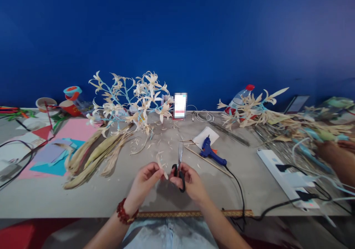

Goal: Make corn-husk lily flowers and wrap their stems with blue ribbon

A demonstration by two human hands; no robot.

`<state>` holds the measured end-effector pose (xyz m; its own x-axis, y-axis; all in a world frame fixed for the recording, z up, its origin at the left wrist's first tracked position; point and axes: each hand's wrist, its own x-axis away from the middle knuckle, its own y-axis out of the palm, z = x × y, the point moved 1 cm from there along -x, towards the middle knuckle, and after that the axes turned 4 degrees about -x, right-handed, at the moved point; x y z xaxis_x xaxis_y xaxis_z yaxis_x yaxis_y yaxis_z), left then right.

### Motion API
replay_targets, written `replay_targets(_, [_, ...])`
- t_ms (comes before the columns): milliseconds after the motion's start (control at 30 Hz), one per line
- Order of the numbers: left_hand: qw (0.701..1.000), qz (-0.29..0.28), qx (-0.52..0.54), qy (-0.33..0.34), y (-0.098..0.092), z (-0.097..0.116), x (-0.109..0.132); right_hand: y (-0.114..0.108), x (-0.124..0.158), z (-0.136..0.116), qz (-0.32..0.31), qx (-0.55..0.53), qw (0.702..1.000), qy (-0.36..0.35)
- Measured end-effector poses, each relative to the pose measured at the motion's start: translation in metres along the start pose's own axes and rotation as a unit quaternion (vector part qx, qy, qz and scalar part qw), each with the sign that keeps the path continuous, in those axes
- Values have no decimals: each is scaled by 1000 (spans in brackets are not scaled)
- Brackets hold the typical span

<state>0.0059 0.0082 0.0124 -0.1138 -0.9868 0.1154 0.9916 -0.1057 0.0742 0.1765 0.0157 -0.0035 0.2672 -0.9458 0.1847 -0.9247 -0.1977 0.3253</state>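
Between the thumb and fingers of my left hand (150, 177) is a small pale strip of dried husk (163, 170), pinched near its lower part. My right hand (191, 180) has its fingers in the black handles of a pair of scissors (180, 160), blades pointing up and away from me. The blades stand just right of the strip, apart from it. Small pale cuttings (159, 142) lie scattered on the table beyond both hands. A blue glue gun (212, 152) rests on its side to the right, on a white sheet (204, 136).
Husk flowers on blue stems (138, 101) stand at the back, with dried husks (97, 152) and coloured paper (50, 167) at left. A lit phone (180, 106) stands behind. At right are a white power strip (285, 178), thin wires (233, 134) and another person's hand (330, 152).
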Motion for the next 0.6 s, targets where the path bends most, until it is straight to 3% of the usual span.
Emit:
replay_targets(100, [999,-35,-12,-14,2,0,-2,5,-3,-5,-6,-20,1000,7])
replay_targets(300, [999,-48,-4,-7,5,-5,-1,14,-1,-1,28,-54,998,-11])
replay_targets(467, [1000,-18,21,-6,9,-12,4,18,1,5,79,-43,995,-36])
replay_targets(600, [999,-1,32,-12,6,-15,5,13,3,11,63,-17,998,4])
